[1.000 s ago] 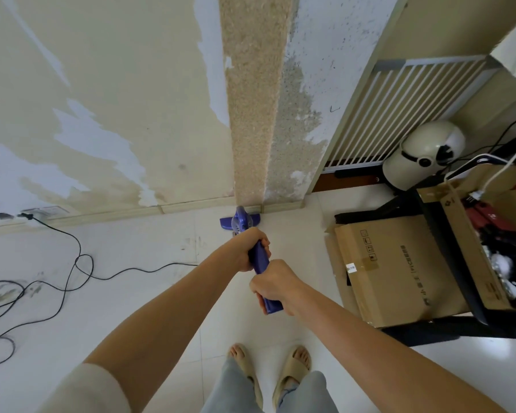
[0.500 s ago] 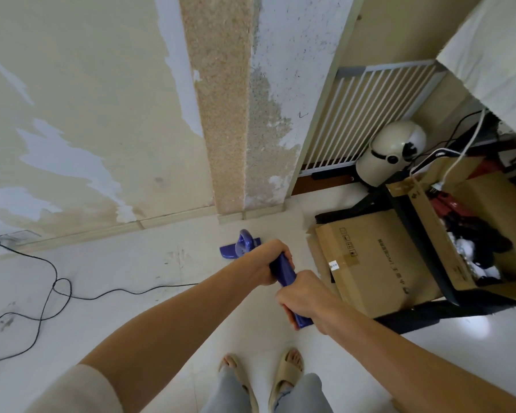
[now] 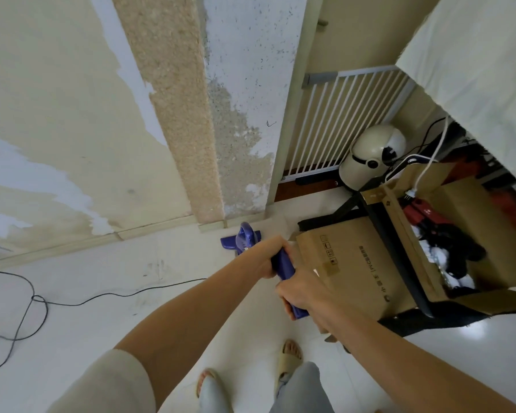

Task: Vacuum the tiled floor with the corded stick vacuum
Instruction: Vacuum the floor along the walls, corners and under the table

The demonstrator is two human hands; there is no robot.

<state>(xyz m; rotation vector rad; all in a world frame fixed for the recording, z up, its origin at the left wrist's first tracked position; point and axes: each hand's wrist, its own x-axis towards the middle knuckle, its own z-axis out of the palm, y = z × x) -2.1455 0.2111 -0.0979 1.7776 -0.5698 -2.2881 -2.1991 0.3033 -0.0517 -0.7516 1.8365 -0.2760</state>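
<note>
A purple stick vacuum (image 3: pixel 283 265) points away from me toward the wall. Its floor head (image 3: pixel 241 240) sits on the white tiled floor (image 3: pixel 108 305) close to the skirting, just left of a cardboard box. My left hand (image 3: pixel 267 254) grips the upper part of the handle. My right hand (image 3: pixel 300 296) grips the handle's lower end, nearer to me. The black cord (image 3: pixel 81 302) trails across the tiles at the left. Most of the vacuum's shaft is hidden behind my hands.
A large cardboard box (image 3: pixel 352 269) lies right of the vacuum head, beside a black frame and an open box of clutter (image 3: pixel 447 251). A white helmet (image 3: pixel 370 156) and a white barred gate (image 3: pixel 340 120) stand behind. My sandalled feet (image 3: pixel 291 354) are below.
The view has swung left to right, so the box and helmet sit nearer centre. The vacuum head has drawn slightly back from the wall's foot toward the box. Both hands keep their grip.
</note>
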